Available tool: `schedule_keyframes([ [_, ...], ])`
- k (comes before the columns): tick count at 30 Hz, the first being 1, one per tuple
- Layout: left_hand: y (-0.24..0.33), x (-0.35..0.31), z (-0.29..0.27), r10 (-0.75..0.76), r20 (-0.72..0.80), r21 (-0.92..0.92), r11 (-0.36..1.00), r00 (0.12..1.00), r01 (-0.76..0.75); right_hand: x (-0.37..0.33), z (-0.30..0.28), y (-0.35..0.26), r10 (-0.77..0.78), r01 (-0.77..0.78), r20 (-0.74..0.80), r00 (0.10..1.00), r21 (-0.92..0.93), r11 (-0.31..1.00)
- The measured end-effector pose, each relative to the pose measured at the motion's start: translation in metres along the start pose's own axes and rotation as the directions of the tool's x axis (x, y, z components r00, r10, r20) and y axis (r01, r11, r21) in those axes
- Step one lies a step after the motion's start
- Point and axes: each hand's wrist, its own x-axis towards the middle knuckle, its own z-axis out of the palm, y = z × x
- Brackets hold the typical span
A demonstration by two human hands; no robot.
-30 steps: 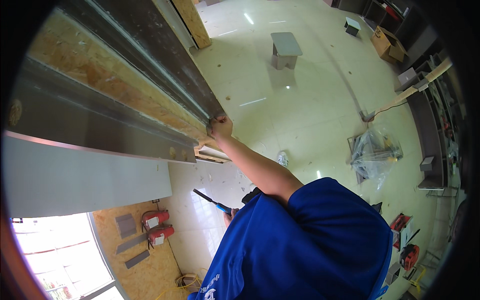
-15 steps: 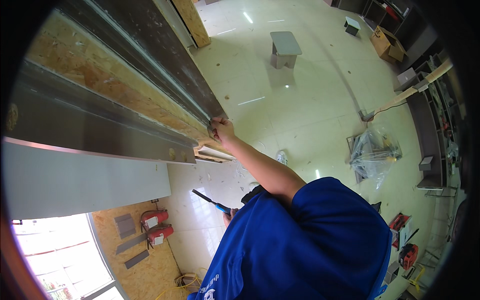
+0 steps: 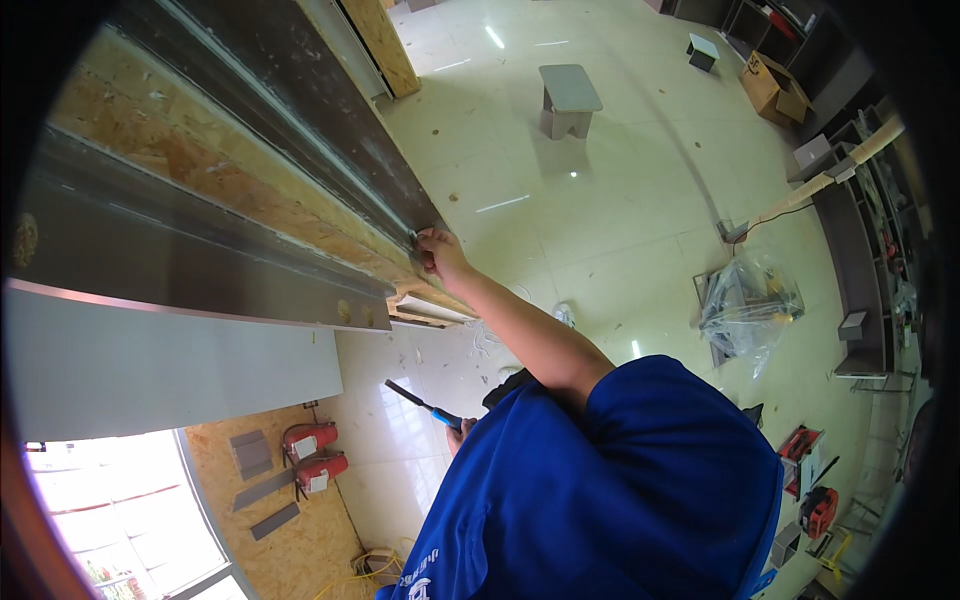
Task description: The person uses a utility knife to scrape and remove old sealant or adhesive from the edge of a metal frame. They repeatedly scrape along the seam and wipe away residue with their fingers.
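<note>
My right hand (image 3: 441, 256) reaches up to the end of a long dark brown frame (image 3: 345, 140). Its fingers are pinched together at the pale groove line running along that frame; whatever lies between the fingertips is hidden. Lower down, beside my blue shirt, my left hand (image 3: 458, 434) is closed around the blue and black handle of a chisel (image 3: 408, 394). The chisel's dark flat blade points up and left, away from the frame. Only part of the left hand shows past the shirt. Raw chipboard (image 3: 200, 155) fills the space between the brown frame parts.
A grey stool (image 3: 571, 88) stands on the tiled floor ahead. To the right lie a clear plastic bag (image 3: 755, 305), a cardboard box (image 3: 773, 88) and red tools (image 3: 818, 512). Two red fire extinguishers (image 3: 320, 470) are by the chipboard wall at lower left, near a yellow cable (image 3: 370, 570).
My right hand has shifted very slightly up and to the left along the frame's end, still pinched. The left hand and the chisel are practically unmoved.
</note>
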Motion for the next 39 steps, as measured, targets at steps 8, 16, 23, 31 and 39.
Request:
schedule_keyframes([
  [8,-0.006,0.0,0.001,-0.006,-0.023,-0.061,0.998,1.0,0.005,-0.023,-0.031,-0.039,0.139,-0.394,0.546,0.826,0.383,0.836],
  [16,0.008,0.002,0.0,0.019,0.005,0.092,0.996,1.0,-0.019,-0.03,-0.156,-0.049,0.083,-0.235,-0.309,0.947,-0.494,0.837],
  [23,0.066,0.032,0.041,0.069,0.245,0.326,0.933,0.967,-0.15,-0.06,-0.181,0.038,-0.11,-0.049,-0.127,0.986,-0.844,0.535],
  [31,0.087,0.084,0.112,0.167,0.351,0.169,0.956,0.921,-0.238,-0.065,-0.115,0.055,0.257,-0.012,0.43,0.866,-0.495,0.869],
  [39,0.115,0.09,0.152,0.534,0.283,0.379,0.701,0.797,-0.604,-0.063,-0.109,0.043,0.219,0.142,0.345,0.913,-0.772,0.62],
])
